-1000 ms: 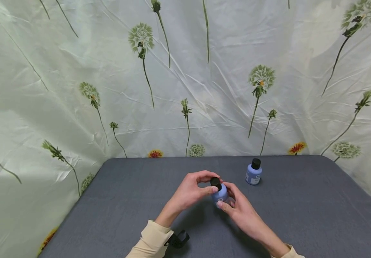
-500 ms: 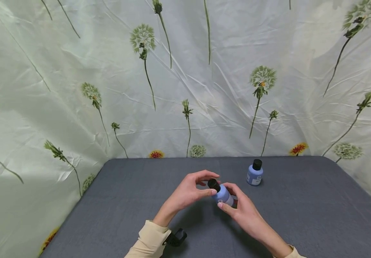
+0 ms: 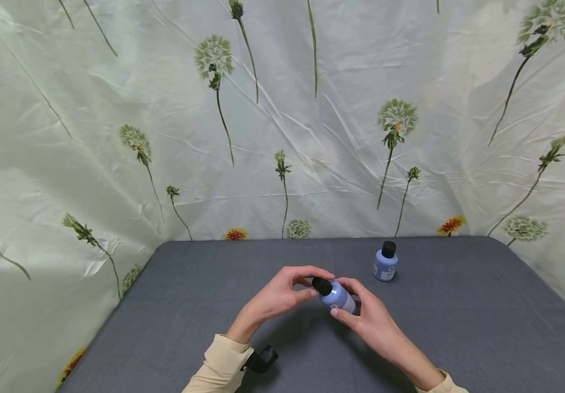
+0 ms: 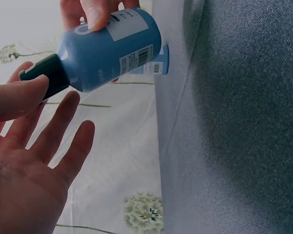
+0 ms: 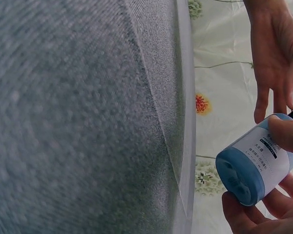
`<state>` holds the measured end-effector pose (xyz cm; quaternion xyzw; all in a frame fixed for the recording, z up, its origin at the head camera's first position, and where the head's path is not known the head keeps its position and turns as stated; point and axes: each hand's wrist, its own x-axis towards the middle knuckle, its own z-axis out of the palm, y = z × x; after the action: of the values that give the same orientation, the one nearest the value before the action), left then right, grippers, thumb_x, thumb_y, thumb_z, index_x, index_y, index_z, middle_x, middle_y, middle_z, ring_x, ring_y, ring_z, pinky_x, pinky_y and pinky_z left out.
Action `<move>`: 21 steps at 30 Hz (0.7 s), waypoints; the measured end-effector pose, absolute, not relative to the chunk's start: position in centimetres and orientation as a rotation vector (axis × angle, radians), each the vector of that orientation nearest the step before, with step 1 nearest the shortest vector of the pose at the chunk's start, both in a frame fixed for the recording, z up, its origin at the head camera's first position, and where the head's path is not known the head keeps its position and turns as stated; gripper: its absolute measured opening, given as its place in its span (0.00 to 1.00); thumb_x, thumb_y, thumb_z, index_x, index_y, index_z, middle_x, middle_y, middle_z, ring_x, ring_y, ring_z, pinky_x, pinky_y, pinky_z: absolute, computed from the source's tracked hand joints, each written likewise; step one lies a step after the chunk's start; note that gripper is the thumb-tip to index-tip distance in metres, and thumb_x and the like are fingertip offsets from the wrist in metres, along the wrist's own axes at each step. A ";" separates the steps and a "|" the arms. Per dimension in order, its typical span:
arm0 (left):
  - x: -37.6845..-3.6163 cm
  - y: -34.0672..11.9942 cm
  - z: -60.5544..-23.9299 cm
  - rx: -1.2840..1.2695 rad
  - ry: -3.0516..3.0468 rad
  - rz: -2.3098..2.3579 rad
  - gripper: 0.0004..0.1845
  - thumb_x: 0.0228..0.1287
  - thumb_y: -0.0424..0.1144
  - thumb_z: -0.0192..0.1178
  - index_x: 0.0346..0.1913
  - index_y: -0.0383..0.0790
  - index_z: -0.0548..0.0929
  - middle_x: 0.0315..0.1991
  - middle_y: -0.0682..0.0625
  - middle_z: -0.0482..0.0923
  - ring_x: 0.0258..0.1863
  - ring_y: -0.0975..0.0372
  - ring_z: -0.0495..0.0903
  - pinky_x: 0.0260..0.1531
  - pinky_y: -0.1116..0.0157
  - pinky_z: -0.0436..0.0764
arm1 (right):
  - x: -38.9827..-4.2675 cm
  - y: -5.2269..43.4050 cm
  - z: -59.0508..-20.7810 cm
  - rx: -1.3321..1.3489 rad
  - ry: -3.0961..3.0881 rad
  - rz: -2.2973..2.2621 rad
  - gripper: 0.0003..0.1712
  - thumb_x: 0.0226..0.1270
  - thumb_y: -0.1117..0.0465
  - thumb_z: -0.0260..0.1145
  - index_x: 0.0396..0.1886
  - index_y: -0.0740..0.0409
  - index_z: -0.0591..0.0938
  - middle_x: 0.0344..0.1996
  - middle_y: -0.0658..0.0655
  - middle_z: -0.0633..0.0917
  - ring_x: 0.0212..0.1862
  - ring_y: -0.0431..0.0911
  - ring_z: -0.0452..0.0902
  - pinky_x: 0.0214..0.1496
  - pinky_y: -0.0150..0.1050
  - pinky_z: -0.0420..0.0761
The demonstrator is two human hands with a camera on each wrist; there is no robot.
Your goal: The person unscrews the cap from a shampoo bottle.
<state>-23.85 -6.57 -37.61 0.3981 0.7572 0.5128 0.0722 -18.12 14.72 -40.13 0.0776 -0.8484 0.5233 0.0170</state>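
A small light-blue plastic bottle with a white label (image 3: 338,297) is held above the grey cloth-covered table (image 3: 189,305), tilted so that its black screw cap (image 3: 322,285) points up and to the left. The bottle is gripped by the right hand (image 3: 366,316), whose thumb and fingers are curled round the lower body; in the right wrist view the round blue base (image 5: 241,178) is seen facing the camera, with a fingertip pressed on the label.

The cap is met by the left hand (image 3: 282,295). Its thumb tip is laid against the side of the cap, and the forefinger is arched over the top, so that the cap appears lightly pinched between them. In the left wrist view the thumb (image 4: 14,100) is seen touching the dark cap (image 4: 46,78), while the other fingers (image 4: 63,126) are spread loosely and hold nothing. Whether the cap is screwed tight cannot be told.

A second light-blue bottle with a black cap (image 3: 385,262) is stood upright on the table, farther back and to the right, well apart from both hands. A pale green curtain printed with dandelion flowers (image 3: 282,120) is hung behind and around the table. Cream sleeves (image 3: 214,365) are worn on both arms, and a black strap mount (image 3: 259,361) is seen at the left wrist.
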 end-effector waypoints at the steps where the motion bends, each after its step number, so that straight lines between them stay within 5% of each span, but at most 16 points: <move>1: -23.8 -6.6 -37.6 1.197 2.278 1.535 0.25 0.63 0.20 0.57 0.58 0.47 0.83 0.54 0.61 0.80 0.56 0.65 0.76 0.51 0.61 0.76 | -18.1 14.7 -40.1 0.239 -2.641 1.626 0.30 0.59 0.61 0.76 0.61 0.53 0.75 0.54 0.55 0.80 0.53 0.48 0.75 0.55 0.53 0.75; 9: -23.8 -7.2 -37.6 1.192 2.291 1.512 0.23 0.65 0.26 0.61 0.60 0.51 0.81 0.55 0.52 0.81 0.55 0.65 0.76 0.52 0.60 0.75 | -18.0 14.6 -40.0 0.226 -2.663 1.622 0.30 0.58 0.60 0.76 0.60 0.51 0.76 0.53 0.53 0.80 0.53 0.48 0.75 0.57 0.55 0.74; 21: -23.5 -7.7 -37.3 1.102 2.373 1.476 0.16 0.63 0.35 0.67 0.54 0.44 0.84 0.48 0.62 0.81 0.50 0.64 0.77 0.50 0.50 0.75 | -17.9 14.5 -39.8 0.224 -2.685 1.593 0.30 0.57 0.60 0.77 0.60 0.49 0.77 0.53 0.53 0.79 0.51 0.49 0.75 0.53 0.53 0.75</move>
<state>-23.47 -7.69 -37.29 0.3661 0.7880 0.4902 0.0688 -17.87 14.47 -39.77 0.0716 -0.8578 0.5089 0.0056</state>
